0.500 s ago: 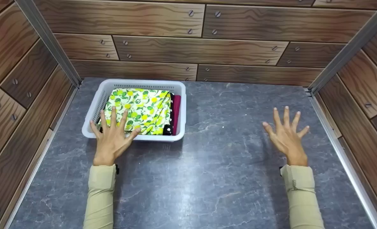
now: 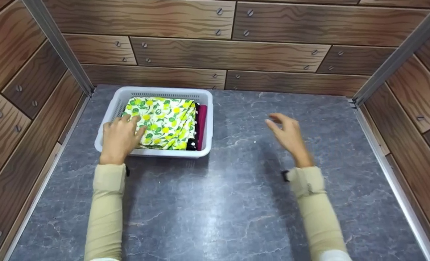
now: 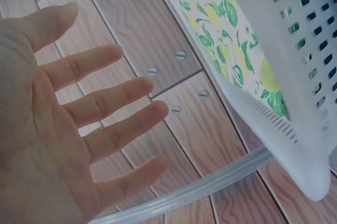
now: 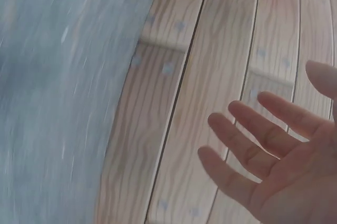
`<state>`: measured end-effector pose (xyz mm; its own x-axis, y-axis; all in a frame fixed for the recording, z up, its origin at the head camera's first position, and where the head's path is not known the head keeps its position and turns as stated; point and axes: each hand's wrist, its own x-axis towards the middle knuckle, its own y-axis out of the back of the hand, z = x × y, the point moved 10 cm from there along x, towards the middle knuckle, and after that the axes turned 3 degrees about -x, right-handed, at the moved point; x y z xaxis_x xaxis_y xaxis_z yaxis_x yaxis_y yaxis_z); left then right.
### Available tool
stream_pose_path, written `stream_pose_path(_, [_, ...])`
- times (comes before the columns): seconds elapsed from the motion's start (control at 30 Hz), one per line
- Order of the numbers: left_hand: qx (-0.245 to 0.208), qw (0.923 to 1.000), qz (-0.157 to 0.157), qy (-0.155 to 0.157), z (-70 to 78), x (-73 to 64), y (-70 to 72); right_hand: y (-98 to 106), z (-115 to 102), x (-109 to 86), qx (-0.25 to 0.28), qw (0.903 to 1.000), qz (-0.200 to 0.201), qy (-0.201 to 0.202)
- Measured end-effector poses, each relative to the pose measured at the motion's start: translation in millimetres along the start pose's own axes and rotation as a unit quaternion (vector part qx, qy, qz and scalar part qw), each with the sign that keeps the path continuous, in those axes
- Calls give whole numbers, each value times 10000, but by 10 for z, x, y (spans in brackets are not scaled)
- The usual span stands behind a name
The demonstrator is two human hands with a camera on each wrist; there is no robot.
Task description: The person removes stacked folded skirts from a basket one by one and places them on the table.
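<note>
A white plastic basket [image 2: 164,153] with slotted walls stands at the back left of the table. On top inside it lies a folded cloth with a lemon and green leaf print [image 2: 160,121]. Beside and under that show a black cloth with white dots [image 2: 192,144] and a dark red cloth [image 2: 202,127]. My left hand [image 2: 119,139] hovers over the basket's front left corner, fingers spread and slightly bent, holding nothing; the left wrist view shows its bare palm. To the right of the basket my right hand [image 2: 286,134] hangs above the table, relaxed and holding nothing.
The grey marbled table [image 2: 236,203] is bounded by wood-print panels [image 2: 186,54] at the back and both sides. Metal rails [image 2: 392,188] run along its side edges, and metal posts [image 2: 59,43] rise at the back corners.
My right hand has moved left and inward, its spread fingers now drawn together. The left hand has shifted slightly forward and left, its fingers more bent.
</note>
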<state>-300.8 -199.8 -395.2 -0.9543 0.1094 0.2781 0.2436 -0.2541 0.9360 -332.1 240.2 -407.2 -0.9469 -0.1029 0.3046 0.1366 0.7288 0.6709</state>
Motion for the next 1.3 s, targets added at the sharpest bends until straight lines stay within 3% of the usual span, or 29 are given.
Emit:
stream_pose_path(0.1, [-26, 10000, 70, -39, -72, 96, 46, -178, -217, 139, 533, 9984, 121, 129])
stream_pose_path(0.23, [-243, 9996, -122, 81, -215, 207, 28, -408, -440, 281, 1059, 9943, 106, 82])
stream_pose_path(0.43, [-544, 9960, -565, 439, -471, 279, -68, -856, -591, 404, 2164, 9727, -499, -678])
stream_pose_path(0.57, [-731, 9917, -835, 643, -577, 317, -141, -1101, -644, 456, 2474, 9585, -822, -1152])
stream_pose_path(0.67, [-850, 9861, -1232, 714, -616, 356, -235, -1266, -696, 480, 2575, 9498, -1118, -1381])
stream_pose_path(0.83, [-1051, 9714, -1997, 746, -679, 396, -407, -1503, -815, 489, 2570, 9371, -1717, -1623])
stream_pose_path(0.97, [-1429, 9588, -2286, 897, -741, 409, -478, -1650, -911, 479, 2651, 9229, -2159, -1771])
stream_pose_path(1.1, [-1848, 9435, -2526, 1090, -789, 404, -550, -1751, -964, 473, 2793, 9110, -2344, -1927])
stream_pose_path(1.17, [-2033, 9339, -2684, 1199, -815, 392, -591, -1784, -983, 477, 2776, 9109, -2356, -1943])
stream_pose_path(1.3, [-2472, 9100, -2978, 1488, -865, 370, -673, -1831, -994, 494, 2587, 9195, -2280, -1886])
